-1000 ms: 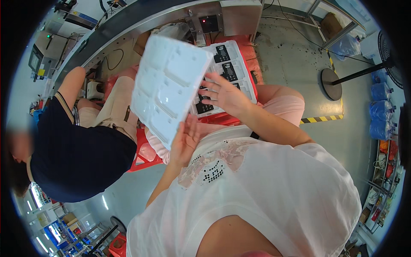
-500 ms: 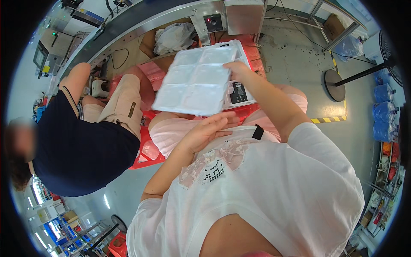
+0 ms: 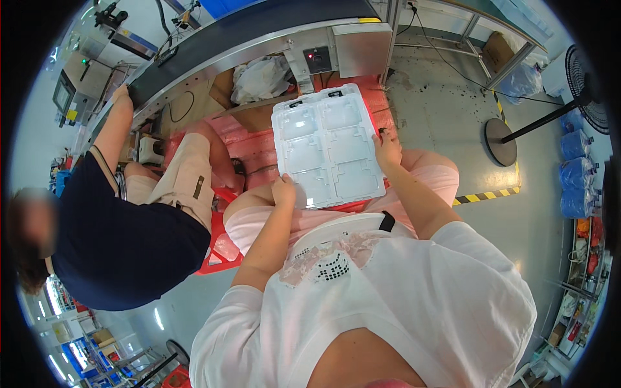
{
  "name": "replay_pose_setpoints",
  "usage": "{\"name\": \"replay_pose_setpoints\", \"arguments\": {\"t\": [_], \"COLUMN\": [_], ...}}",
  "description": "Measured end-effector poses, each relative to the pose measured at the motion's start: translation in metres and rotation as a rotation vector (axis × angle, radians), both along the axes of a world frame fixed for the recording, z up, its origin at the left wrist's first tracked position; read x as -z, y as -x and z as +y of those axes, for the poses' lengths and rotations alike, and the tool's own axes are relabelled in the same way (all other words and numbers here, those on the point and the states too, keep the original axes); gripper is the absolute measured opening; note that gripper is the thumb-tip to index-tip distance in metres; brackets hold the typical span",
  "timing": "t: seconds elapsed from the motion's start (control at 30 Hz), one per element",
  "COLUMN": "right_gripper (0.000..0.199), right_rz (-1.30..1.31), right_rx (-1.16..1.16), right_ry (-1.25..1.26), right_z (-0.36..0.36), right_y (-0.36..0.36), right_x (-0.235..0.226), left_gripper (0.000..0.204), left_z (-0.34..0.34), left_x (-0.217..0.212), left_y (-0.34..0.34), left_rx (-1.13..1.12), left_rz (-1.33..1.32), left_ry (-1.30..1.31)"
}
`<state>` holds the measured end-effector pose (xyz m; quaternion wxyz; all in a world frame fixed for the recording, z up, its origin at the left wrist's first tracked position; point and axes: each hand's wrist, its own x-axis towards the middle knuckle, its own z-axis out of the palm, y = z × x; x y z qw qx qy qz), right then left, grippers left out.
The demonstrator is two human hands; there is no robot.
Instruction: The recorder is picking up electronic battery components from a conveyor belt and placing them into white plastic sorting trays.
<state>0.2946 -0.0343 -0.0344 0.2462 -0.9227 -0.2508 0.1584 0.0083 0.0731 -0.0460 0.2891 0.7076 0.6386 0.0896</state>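
Gleaming, a white rectangular plastic tray (image 3: 331, 150) shows six compartments; left hand (image 3: 283, 191) grips one edge, right hand (image 3: 388, 152) touches another, grip unclear.

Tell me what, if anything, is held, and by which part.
The white tray, by its lower left edge, in the left hand; right hand at its right edge, grip unclear.

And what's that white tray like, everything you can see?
The glossy white, plastic-looking rectangular tray has six shallow compartments, two by three. It lies fairly flat before the person's waist. Small black pieces show at its far edge. The left fingers touch its near left corner; the right fingers are at its right edge.
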Motion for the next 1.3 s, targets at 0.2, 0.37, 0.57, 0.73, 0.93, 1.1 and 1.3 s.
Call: {"name": "replay_pose_setpoints", "arguments": {"t": [0.2, 0.37, 0.57, 0.73, 0.93, 1.1, 1.3], "right_gripper": [0.045, 0.043, 0.041, 0.041, 0.046, 0.048, 0.055], "right_rz": [0.002, 0.013, -0.095, -0.05, 0.046, 0.223, 0.139], "right_rx": [-0.035, -0.142, -0.082, -0.086, -0.161, -0.134, -0.158], "right_ry": [0.175, 0.004, -0.178, -0.082, 0.024, 0.074, 0.105], "right_z": [0.021, 0.039, 0.03, 0.026, 0.007, 0.022, 0.012], "right_y": [-0.025, -0.028, -0.016, -0.009, -0.005, -0.028, -0.033], "right_x": [-0.024, -0.014, 0.003, -0.022, -0.026, -0.029, -0.003], "left_gripper": [0.047, 0.044, 0.045, 0.046, 0.048, 0.042, 0.03], "left_z": [0.013, 0.017, 0.017, 0.025, 0.019, 0.025, 0.035], "left_x": [-0.01, -0.016, -0.015, -0.015, 0.004, -0.007, -0.003], "left_y": [-0.03, -0.022, -0.009, 0.001, 0.04, 0.022, 0.022], "left_rx": [-0.059, -0.163, -0.105, -0.065, -0.166, -0.145, -0.019], "left_rz": [0.087, 0.023, -0.1, -0.126, -0.432, -0.543, -0.538], "left_ry": [-0.097, -0.065, -0.097, -0.018, 0.445, 0.36, 0.122]}}
